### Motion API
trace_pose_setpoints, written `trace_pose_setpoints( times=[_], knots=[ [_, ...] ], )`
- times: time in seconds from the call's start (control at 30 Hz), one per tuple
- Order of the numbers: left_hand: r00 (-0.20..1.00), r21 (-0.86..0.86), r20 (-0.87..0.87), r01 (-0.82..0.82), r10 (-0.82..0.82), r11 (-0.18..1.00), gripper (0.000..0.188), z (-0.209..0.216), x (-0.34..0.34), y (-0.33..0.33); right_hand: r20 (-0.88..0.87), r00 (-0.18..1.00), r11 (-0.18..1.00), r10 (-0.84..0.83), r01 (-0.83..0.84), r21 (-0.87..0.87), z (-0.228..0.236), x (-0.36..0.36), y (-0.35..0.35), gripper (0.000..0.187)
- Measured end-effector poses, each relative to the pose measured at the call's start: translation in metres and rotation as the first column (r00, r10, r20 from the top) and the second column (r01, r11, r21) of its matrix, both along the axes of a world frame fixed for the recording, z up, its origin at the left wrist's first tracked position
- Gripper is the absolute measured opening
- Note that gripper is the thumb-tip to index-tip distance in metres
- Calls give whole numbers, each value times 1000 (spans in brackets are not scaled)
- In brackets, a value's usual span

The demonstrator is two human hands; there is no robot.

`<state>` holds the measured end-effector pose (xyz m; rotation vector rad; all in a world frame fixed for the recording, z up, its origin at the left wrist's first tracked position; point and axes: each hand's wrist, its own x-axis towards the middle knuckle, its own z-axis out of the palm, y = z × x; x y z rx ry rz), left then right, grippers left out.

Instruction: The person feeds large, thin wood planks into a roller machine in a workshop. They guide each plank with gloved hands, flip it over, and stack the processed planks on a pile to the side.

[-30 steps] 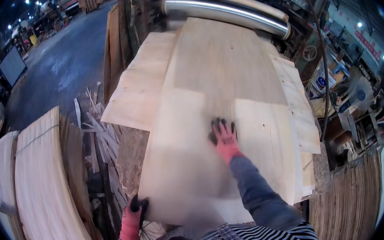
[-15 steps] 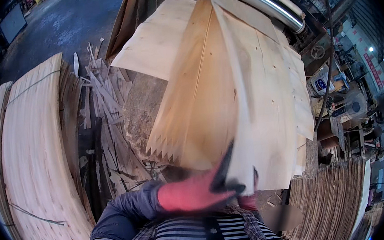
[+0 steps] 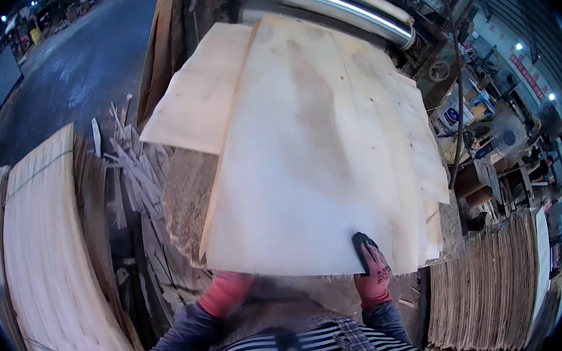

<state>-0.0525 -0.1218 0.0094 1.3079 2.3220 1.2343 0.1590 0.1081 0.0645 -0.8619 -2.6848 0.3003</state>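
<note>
A broad, pale wood veneer sheet (image 3: 276, 196) lies over other veneer sheets, its near edge facing me. At that edge's right part, my right hand (image 3: 373, 273), in a red glove with black fingertips, grips the edge with its dark fingertips on top. My left hand (image 3: 228, 292), also in a red glove, is at the near left corner. Its fingers are hidden below the sheet, so their closure does not show. A lighter veneer sheet (image 3: 198, 92) sticks out at the far left of the pile.
A shiny metal roller (image 3: 325, 5) spans the far side. Bundled veneer stacks (image 3: 48, 252) stand at left, beside loose wood strips (image 3: 142, 168). To the right are a tall stack of veneer edges (image 3: 481, 291) and a fan (image 3: 507, 137).
The raised, folded-over sheet has come down flat toward the left, covering the yellowish sheet with the jagged end. My left hand has moved left, and my right hand now shows on the near edge.
</note>
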Motion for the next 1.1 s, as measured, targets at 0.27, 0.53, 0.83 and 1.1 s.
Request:
trace_pose_setpoints(
  times=[0.27,0.53,0.83,1.1],
  knots=[
    [991,-506,-25,-127,133,853,44,-10,-6,40,-20,1000,997,4,-5,-77,24,-24,35,66],
    [980,-371,-197,-37,-40,928,49,-42,-9,40,53,992,938,111,-87,-334,43,26,18,74],
    [972,-447,-220,-26,-82,894,56,-34,-13,54,-1,995,988,99,-99,-115,21,-37,44,61],
    [964,-458,-244,-17,-107,889,61,-36,-13,58,-13,994,947,111,-110,-303,31,23,20,69]
  ],
)
